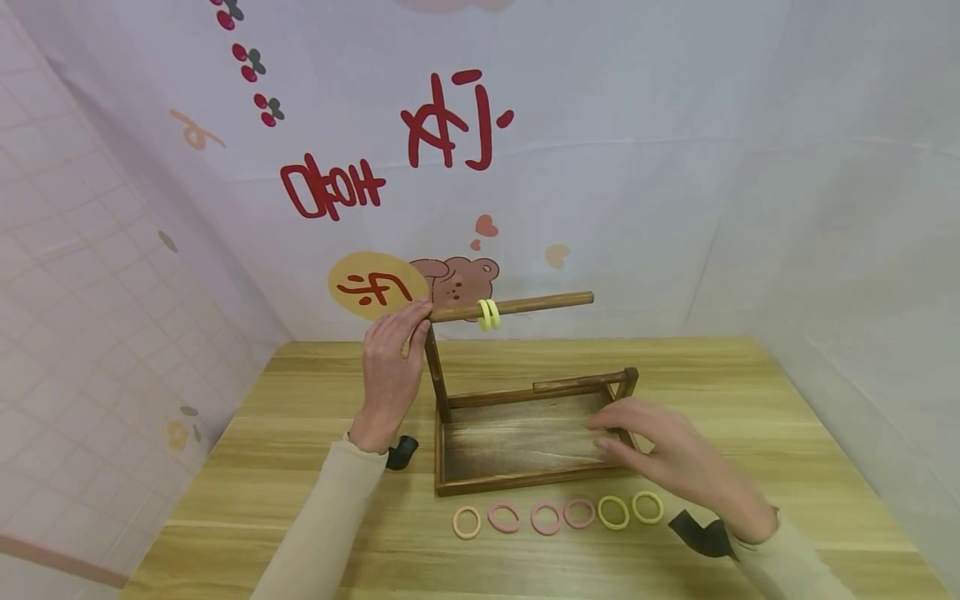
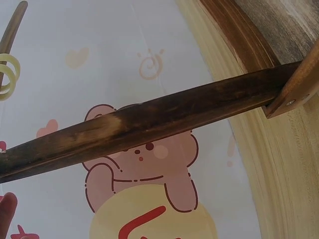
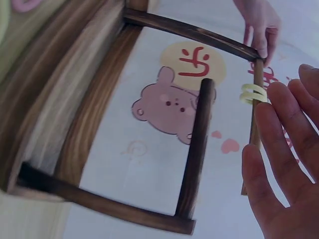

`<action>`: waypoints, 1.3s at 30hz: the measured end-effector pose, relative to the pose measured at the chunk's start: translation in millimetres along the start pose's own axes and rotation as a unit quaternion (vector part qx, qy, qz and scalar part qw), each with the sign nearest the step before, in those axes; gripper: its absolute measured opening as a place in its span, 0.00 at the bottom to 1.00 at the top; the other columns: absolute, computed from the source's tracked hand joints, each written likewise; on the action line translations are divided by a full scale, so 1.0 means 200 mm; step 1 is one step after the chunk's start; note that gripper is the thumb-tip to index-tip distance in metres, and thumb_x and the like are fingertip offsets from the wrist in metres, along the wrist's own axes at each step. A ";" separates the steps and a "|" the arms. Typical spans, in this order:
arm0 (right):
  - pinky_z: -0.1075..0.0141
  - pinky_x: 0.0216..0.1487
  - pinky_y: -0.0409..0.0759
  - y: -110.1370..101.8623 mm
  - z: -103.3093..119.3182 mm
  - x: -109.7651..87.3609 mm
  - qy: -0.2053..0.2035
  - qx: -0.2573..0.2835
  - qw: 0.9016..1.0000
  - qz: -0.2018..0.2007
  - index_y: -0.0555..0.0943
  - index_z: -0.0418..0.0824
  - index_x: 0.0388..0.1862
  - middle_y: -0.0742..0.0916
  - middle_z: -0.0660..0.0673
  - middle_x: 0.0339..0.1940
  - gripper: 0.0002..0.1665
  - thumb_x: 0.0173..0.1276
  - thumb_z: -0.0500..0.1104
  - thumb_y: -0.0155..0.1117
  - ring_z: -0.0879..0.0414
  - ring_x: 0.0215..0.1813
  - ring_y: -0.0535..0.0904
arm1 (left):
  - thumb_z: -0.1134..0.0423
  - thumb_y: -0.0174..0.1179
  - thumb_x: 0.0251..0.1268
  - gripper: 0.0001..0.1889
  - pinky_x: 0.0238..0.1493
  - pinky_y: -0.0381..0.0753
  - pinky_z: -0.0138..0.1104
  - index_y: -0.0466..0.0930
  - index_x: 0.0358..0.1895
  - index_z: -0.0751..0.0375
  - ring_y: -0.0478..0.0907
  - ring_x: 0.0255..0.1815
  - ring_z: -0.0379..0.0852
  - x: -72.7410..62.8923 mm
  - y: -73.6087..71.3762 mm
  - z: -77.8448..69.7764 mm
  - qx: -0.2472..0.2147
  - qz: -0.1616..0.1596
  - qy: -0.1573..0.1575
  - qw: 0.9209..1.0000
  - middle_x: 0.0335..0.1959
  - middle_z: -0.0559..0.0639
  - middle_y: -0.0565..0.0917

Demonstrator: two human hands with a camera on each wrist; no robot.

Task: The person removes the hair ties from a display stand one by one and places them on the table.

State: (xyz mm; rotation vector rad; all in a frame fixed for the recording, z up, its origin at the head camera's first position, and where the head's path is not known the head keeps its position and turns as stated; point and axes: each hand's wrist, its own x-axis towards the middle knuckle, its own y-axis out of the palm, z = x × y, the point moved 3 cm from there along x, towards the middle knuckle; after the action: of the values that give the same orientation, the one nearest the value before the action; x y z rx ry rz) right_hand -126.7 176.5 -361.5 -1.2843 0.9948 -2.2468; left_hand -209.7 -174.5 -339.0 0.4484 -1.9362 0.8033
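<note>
A dark wooden rack point(image 1: 525, 482) stands on the table, with a tray-like base, a tall post at its left and a short post at its right. Two pale yellow rings point(image 1: 489, 314) hang side by side on its upper rod point(image 1: 547, 302). My left hand point(image 1: 392, 367) pinches the corner where this rod meets the tall post. Beside the rack's right end is my right hand point(image 1: 671, 454), holding nothing, its fingers loosely extended over the end of the base. A lower rod point(image 1: 577, 382) juts leftward from the short post. In the right wrist view the right fingers point(image 3: 284, 134) appear spread.
In front of the rack, several rings lie in a row: an orange ring point(image 1: 467, 522), pink rings point(image 1: 546, 517) and yellow-green rings point(image 1: 613, 512). Black pieces point(image 1: 402, 452) show near both wrists. A printed white cloth point(image 1: 622, 183) hangs behind the wood-grain table point(image 1: 315, 517).
</note>
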 end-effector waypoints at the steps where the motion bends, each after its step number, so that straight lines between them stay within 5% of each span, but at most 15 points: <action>1: 0.76 0.51 0.77 0.00 0.00 0.01 -0.002 0.003 1.000 -0.004 0.85 0.51 0.57 0.89 0.56 0.50 0.26 0.62 0.31 0.76 0.61 0.49 0.85 | 0.68 0.64 0.73 0.12 0.63 0.76 0.55 0.87 0.56 0.64 0.86 0.53 0.58 0.00 0.00 0.00 0.001 -0.001 0.000 1.000 0.56 0.56 0.88; 10: 0.77 0.38 0.74 0.03 0.01 0.14 0.007 0.036 0.999 -0.022 0.86 0.49 0.57 0.89 0.55 0.50 0.22 0.66 0.33 0.74 0.67 0.38 0.79 | 0.67 0.64 0.74 0.13 0.63 0.75 0.57 0.87 0.56 0.64 0.86 0.54 0.58 0.00 0.00 -0.01 0.003 0.002 -0.002 1.000 0.57 0.56 0.87; 20: 0.70 0.56 0.81 0.06 0.01 0.31 -0.041 0.065 0.994 -0.075 0.87 0.40 0.55 0.90 0.46 0.51 0.14 0.73 0.41 0.70 0.52 0.54 0.87 | 0.70 0.67 0.69 0.14 0.62 0.75 0.57 0.88 0.56 0.64 0.86 0.53 0.57 -0.01 0.00 0.00 0.004 -0.008 0.003 1.000 0.57 0.55 0.88; 28: 0.69 0.65 0.76 0.05 0.00 0.44 -0.079 0.063 0.987 -0.126 0.85 0.36 0.57 0.90 0.43 0.53 0.22 0.79 0.52 0.63 0.51 0.57 0.85 | 0.70 0.67 0.69 0.14 0.62 0.76 0.58 0.88 0.55 0.64 0.86 0.53 0.57 0.00 0.00 0.00 0.008 -0.006 0.005 1.000 0.57 0.55 0.88; 32: 0.66 0.67 0.75 0.03 -0.02 0.49 -0.075 0.061 0.987 -0.127 0.85 0.37 0.58 0.89 0.43 0.55 0.18 0.71 0.39 0.72 0.50 0.60 0.84 | 0.69 0.66 0.71 0.13 0.62 0.75 0.58 0.87 0.56 0.64 0.86 0.54 0.57 0.00 0.00 0.00 0.009 -0.001 0.005 1.000 0.57 0.55 0.87; 35: 0.65 0.67 0.75 0.02 -0.04 0.54 -0.062 0.060 0.989 -0.121 0.86 0.38 0.58 0.89 0.43 0.56 0.26 0.60 0.29 0.77 0.49 0.61 0.84 | 0.70 0.66 0.70 0.14 0.62 0.75 0.58 0.87 0.56 0.63 0.86 0.54 0.57 0.00 0.00 0.00 0.010 0.001 0.005 1.000 0.57 0.55 0.88; 39: 0.65 0.67 0.75 0.02 -0.06 0.59 -0.049 0.057 0.991 -0.111 0.86 0.40 0.59 0.89 0.45 0.57 0.30 0.57 0.26 0.78 0.50 0.61 0.84 | 0.70 0.67 0.69 0.14 0.62 0.75 0.58 0.87 0.56 0.63 0.86 0.54 0.57 0.00 -0.01 -0.01 0.010 -0.002 0.007 1.000 0.57 0.55 0.88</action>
State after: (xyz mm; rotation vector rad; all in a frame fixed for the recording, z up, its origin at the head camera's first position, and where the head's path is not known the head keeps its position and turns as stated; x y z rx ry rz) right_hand -197.7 107.1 -298.4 -1.5029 0.7075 -2.3378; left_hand -207.8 -174.5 -338.9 0.4569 -1.9152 0.8213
